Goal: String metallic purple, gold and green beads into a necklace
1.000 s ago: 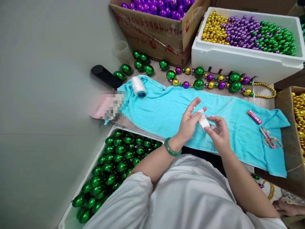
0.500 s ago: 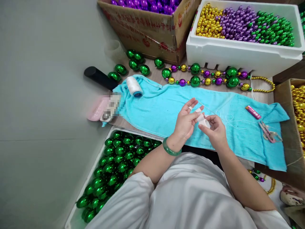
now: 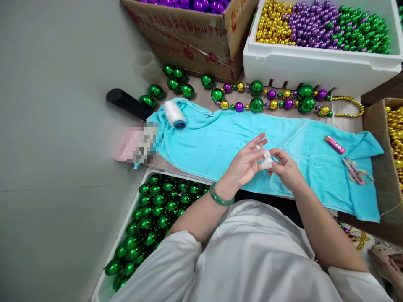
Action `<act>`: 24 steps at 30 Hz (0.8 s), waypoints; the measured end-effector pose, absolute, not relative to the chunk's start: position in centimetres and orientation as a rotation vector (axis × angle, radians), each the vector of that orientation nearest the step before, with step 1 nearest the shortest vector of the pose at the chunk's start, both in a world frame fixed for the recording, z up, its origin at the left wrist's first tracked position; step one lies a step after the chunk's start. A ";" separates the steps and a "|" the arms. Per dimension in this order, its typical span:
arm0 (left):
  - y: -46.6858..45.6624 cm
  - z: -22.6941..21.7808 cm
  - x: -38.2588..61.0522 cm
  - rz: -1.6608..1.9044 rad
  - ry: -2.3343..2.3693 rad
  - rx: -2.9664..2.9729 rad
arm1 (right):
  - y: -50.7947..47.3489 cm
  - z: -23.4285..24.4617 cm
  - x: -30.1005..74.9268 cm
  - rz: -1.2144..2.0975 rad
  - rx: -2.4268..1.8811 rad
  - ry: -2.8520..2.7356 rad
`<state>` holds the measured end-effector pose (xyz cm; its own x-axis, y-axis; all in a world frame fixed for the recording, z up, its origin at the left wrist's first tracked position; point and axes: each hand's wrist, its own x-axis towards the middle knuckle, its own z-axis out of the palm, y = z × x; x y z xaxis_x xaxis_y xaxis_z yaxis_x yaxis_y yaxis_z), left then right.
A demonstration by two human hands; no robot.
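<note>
Both hands meet over the turquoise towel (image 3: pixel 214 138). My left hand (image 3: pixel 244 163), with a green bangle (image 3: pixel 218 197) on the wrist, has its fingers stretched out, and a white wrap (image 3: pixel 266 162) covers its forefinger. My right hand (image 3: pixel 285 167) pinches that white wrap at the fingertip. Thin white thread (image 3: pixel 302 157) trails from the hands across the towel to the right. A white thread spool (image 3: pixel 174 113) lies on the towel's left end.
A tray of big green beads (image 3: pixel 151 209) is by my left knee. A finished bead string (image 3: pixel 270 100) lies beyond the towel. Behind stand a cardboard box of purple beads (image 3: pixel 189 37) and a white foam box (image 3: pixel 315 67) of mixed beads. Scissors (image 3: pixel 354 170) and a pink lighter (image 3: pixel 335 144) rest at the right.
The hands have dropped slightly toward me, and the right hand's fingers have closed more tightly over the white wrap. The view has shifted a little upward.
</note>
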<state>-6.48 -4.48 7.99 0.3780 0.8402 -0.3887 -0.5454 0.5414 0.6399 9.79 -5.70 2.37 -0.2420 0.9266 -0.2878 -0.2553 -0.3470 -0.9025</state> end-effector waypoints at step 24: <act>-6.1 7.7 -5.8 0.987 0.655 0.860 | -4.7 4.0 9.0 1.803 -1.208 -0.486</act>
